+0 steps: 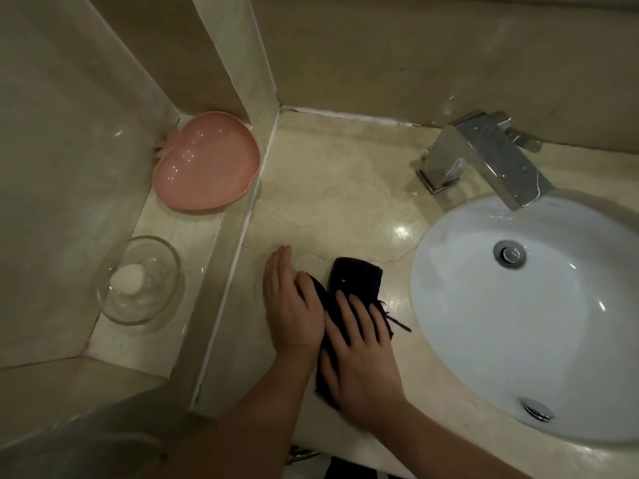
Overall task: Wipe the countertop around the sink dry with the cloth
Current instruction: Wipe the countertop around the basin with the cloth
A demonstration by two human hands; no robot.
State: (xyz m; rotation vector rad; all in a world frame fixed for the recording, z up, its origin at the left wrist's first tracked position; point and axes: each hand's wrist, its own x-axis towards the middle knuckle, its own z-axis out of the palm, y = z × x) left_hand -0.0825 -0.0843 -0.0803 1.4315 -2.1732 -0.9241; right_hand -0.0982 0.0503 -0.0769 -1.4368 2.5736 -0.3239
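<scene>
Dark cloth (356,305) flat on the beige tabletop (328,188), near the front edge, just left of the white sink (484,357). Right hand (359,350) pressed palm-down on the cloth, fingers spread, not gripping. Left hand (290,305) flat beside it, fingers together, its inner side overlapping the cloth's left edge, fingertips on bare stone. Frayed threads trailing from the cloth toward the sink.

On the lower side ledge (193,229) past the tabletop's left edge: clear glass bowl (138,281) holding a pale rounded lump (128,278), nature unclear; pink heart-shaped dish (207,160) in the ledge's far corner, nothing in it.

Sink basin holding only its drain plug (510,254). Chrome faucet (484,157) at the rear edge, spout over the basin. Sink's right side cut off. Wet sheen on the stone between faucet and cloth.
</scene>
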